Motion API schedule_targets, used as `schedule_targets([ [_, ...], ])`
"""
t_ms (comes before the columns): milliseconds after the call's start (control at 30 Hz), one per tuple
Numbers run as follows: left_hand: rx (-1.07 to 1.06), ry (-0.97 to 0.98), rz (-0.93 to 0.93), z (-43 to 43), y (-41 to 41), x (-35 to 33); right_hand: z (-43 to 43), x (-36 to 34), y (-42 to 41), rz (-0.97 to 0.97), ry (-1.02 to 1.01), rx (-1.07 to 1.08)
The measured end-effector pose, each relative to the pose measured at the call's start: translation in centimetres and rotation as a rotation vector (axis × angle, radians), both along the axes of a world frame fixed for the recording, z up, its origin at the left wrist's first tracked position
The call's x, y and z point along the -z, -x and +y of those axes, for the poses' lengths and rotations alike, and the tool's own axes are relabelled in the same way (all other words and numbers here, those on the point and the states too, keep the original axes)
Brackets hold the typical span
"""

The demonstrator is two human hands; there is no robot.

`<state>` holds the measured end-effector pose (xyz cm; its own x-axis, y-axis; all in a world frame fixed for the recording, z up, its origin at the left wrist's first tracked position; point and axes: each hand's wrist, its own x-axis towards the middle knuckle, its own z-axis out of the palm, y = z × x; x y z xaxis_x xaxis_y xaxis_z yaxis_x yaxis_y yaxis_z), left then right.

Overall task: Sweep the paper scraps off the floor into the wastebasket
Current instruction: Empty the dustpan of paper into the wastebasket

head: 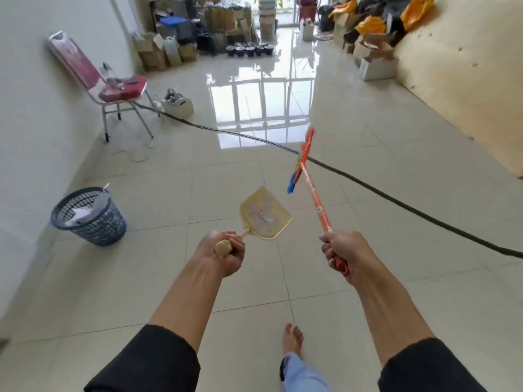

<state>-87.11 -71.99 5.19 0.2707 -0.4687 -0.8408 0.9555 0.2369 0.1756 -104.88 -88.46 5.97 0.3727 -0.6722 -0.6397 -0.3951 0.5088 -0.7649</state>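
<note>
Dustpan [265, 215] (scraps inside) in left hand [223, 251]

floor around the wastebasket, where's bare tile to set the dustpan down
Bare tile lies between the wastebasket and the dustpan, and nearer, up to the bare foot. Open floor also lies beyond the black hose, toward the far boxes. It is crowded by the red chair and along the far wall.

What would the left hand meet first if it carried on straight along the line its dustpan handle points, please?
Probably nothing soon: the left hand and dustpan point over bare floor, beside the broom. Depth is unclear.
</note>
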Motion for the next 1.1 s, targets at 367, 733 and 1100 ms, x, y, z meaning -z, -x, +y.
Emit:
schedule_targets([
  [367, -0.366, 0.007, -0.117, 2.2, -16.3, -2.6, -3.2, -1.6, -20.8, -0.05, -0.055, -0.376],
  [733, -0.732, 0.058, -0.165, 6.1, -25.8, -5.7, -3.5, -2.8, -38.0, -0.055, -0.012, -0.727],
  [1100, -0.89, -0.02, -0.243, 13.9, -38.4, -6.7, 3.8, -2.5, -53.9, -0.056, -0.034, -0.863],
])
